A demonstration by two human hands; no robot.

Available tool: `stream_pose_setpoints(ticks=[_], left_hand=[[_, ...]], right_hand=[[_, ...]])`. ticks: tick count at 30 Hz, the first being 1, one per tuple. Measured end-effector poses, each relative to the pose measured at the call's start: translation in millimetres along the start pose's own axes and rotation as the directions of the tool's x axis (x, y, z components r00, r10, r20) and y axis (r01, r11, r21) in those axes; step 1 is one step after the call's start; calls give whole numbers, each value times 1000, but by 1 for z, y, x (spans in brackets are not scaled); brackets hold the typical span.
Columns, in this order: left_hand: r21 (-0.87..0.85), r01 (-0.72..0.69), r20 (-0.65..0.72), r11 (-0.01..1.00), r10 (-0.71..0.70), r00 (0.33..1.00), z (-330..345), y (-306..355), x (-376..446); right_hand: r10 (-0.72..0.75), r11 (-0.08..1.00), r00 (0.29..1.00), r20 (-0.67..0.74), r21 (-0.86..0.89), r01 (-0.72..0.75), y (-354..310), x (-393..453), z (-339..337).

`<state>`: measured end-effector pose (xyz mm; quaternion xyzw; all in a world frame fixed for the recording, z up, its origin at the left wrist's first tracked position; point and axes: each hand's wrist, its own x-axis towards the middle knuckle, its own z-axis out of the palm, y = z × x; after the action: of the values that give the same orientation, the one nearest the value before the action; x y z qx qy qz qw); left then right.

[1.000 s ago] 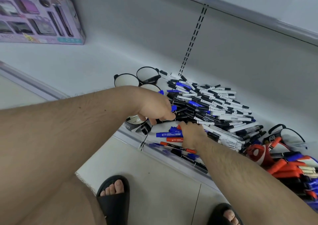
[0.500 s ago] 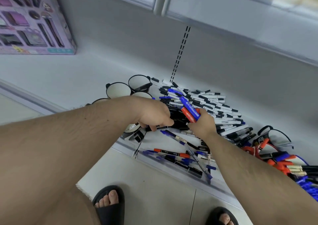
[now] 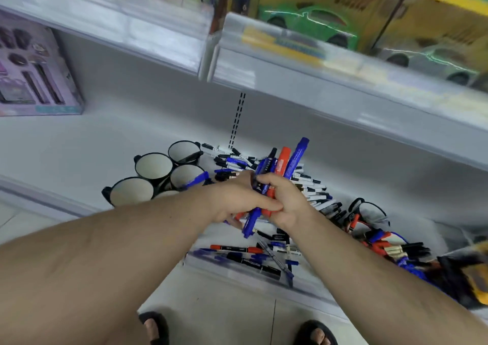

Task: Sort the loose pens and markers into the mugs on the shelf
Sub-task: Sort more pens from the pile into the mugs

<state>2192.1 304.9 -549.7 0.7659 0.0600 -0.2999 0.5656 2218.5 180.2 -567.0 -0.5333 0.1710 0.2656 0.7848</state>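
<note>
Both hands meet above the shelf (image 3: 79,144), clasped round one bundle (image 3: 277,170) of blue and red markers. The right hand (image 3: 287,202) has its fingers curled round the bundle's lower half; the left hand (image 3: 237,199) closes on it from the other side, thumb lying across the front, so neither hand is slack or free. The bundle's long axis runs steeply, caps pointing up and away toward the back wall and slightly right, with short ends sticking out below the fists toward the person. The relation that matters for the coming move: the empty mugs (image 3: 153,166) stand in a cluster to the left of the hands and a little farther back, mouths facing up, the closest one (image 3: 186,177) just beside the left hand's knuckles. A blue marker (image 3: 196,181) already lies across that mug's rim. The left hand is therefore the nearer to the cluster, and the bundle would probably have to travel left and tip further upright to drop in end first. The loose pile (image 3: 303,186) of pens spreads under and right of the hands; more markers (image 3: 253,261) lie along the shelf's front lip, and a tipped mug (image 3: 369,212) sits further right among red and blue ones.
</note>
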Motion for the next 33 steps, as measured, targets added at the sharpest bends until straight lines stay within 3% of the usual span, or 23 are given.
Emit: stream_pose_setpoints(ticks=[3,8,12,18,25,30,33], left_hand=[[-71,-52,46,996,55,997,16,8,-6],[-39,-109,206,993,114,972,36,14,-21],[-29,-139,283,990,142,949,45,19,-31],[94,-133,342,987,94,935,38,19,-44],[37,-54,165,998,47,985,42,14,-45],[-65,10,83,998,-5,997,35,14,-43],[-96,24,-33,995,-28,999,22,8,-40]], right_hand=[[-2,998,1000,-28,-60,0,-9,-24,-3],[73,986,997,-38,-145,-78,-24,-67,-15],[43,977,997,-69,-206,-56,-42,-92,-27],[80,908,993,-84,-405,-107,-43,-113,-50],[-34,889,985,-167,-455,-47,-24,-109,-39],[-27,880,992,-121,-474,-34,-29,-110,-34],[-50,900,992,-117,-436,-6,-30,-114,-39]])
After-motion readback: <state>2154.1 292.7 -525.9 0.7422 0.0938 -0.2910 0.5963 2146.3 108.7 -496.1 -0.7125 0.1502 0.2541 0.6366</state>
